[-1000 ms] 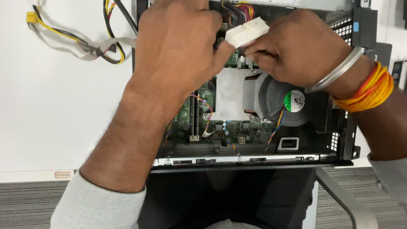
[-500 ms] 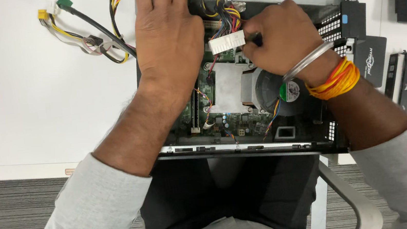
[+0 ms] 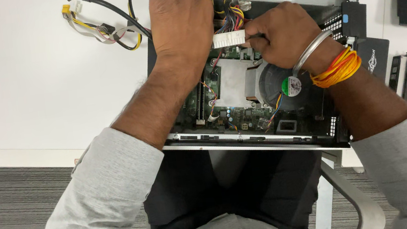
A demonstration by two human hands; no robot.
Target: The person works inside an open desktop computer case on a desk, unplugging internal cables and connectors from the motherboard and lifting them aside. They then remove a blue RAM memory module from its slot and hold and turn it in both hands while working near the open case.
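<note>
Right hand (image 3: 281, 35) pinches a white plug (image 3: 229, 39) inside an open computer case (image 3: 268, 137) at the white table's (image 3: 29, 84) front edge; left hand (image 3: 181, 19) lies flat, open, beside it.

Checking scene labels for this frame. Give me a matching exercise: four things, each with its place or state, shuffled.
Things:
1. white multi-pin connector
2. left hand
3. fan
4. loose cable bundle

Places/states:
A. lies on the white table, left of the case
B. pinched in the right hand
C. sits under the right wrist, green hub label
D. pressed flat inside the open computer case

Pairs: 1-B, 2-D, 3-C, 4-A
</note>
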